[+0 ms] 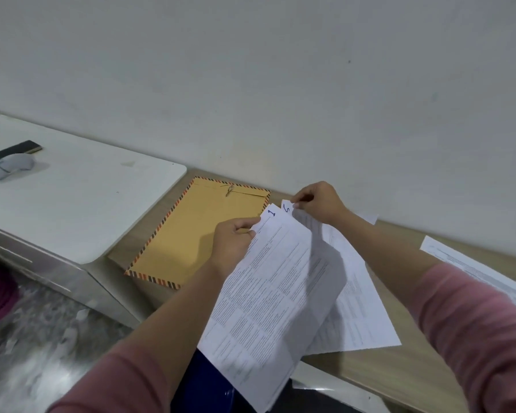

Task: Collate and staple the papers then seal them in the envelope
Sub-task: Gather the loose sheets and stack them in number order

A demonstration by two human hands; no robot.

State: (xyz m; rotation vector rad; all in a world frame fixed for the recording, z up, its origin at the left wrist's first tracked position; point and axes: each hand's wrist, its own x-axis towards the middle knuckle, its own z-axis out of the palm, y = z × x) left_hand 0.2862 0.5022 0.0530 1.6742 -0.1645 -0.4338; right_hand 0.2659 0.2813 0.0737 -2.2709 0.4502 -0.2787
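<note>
My left hand (233,242) pinches the top left edge of a printed sheet marked "1" (268,299), lifted above the wooden desk. My right hand (316,201) pinches the top corner of a sheet marked "5" (352,311), which lies partly under the first sheet. A brown envelope (191,234) with a striped border and a string clasp lies flat to the left of the papers. Another printed sheet (483,275) lies on the desk at the far right. No stapler is in view.
A white table (81,198) stands to the left, with a grey mouse (9,166) and a dark flat object (15,150) on it. The wooden desk (399,377) runs along a plain wall. Speckled floor shows at lower left.
</note>
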